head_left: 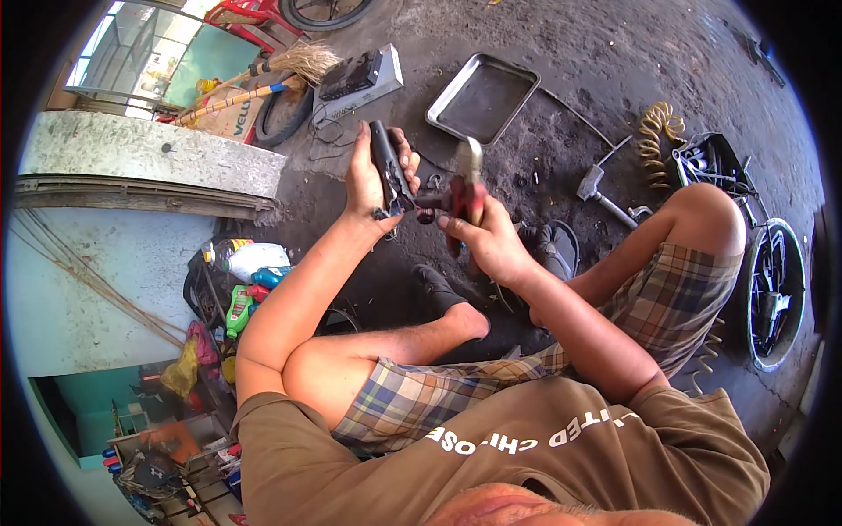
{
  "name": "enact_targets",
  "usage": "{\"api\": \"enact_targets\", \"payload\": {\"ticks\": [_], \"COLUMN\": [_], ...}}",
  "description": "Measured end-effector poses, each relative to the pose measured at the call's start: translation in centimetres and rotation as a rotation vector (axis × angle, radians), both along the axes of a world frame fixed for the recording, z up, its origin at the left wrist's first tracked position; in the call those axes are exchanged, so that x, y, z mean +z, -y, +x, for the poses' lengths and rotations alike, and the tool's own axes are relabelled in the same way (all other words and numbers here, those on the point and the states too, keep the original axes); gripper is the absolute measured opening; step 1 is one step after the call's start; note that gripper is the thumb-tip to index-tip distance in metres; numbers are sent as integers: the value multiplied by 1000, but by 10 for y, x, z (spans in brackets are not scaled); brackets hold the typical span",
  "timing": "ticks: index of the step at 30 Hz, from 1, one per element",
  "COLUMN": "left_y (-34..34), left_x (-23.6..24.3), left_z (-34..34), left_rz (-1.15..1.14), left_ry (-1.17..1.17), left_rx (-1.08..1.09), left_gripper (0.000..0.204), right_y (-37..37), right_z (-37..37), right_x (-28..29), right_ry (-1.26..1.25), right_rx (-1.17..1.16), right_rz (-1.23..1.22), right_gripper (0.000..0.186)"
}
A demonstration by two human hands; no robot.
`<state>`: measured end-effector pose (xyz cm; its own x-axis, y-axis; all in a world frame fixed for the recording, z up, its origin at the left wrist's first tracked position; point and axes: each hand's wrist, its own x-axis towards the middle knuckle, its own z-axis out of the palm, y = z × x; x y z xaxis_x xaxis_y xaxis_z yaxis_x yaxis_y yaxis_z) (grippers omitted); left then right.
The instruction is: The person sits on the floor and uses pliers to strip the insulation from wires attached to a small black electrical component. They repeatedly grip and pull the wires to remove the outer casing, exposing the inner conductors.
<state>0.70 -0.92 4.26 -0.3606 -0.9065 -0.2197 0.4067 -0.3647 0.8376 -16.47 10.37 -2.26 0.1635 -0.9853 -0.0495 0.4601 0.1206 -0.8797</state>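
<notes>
My left hand (361, 175) is closed around a black tube-shaped part (383, 149), which tilts upward with its top end toward the far side. Torn or ragged dark bits show at the lower end of this part, by my wrist. My right hand (495, 241) grips a red-handled tool (469, 197) with a pale, curved metal end pointing up. Motion blurs this tool, and its exact kind is unclear. A dark, rod-like piece reaches from it toward the black part; whether they touch I cannot tell.
A metal tray (484, 96) lies ahead on the dirty floor, beside a grey box (364, 88). Rightward are a T-shaped metal tool (605, 188), a yellow coiled hose (660, 131) and a round basin (776, 298) of parts. Bottles (239, 309) stand at left.
</notes>
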Motion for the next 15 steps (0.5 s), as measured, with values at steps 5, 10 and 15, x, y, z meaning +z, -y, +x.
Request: {"api": "enact_targets", "payload": {"ticks": [5, 10, 15], "left_y": [0, 4, 5], "left_x": [-11, -23, -25], "left_z": [6, 10, 6], "left_rz": [140, 337, 428], "left_ry": [-12, -30, 27], "left_rx": [38, 51, 154], "left_gripper": [52, 51, 51], "right_y": [0, -4, -7], "right_z": [6, 1, -16], "right_x": [0, 16, 44], "right_ry": [48, -12, -37], "right_rx": [-39, -23, 115], "right_rz": [-11, 4, 137], "right_gripper": [9, 12, 13]}}
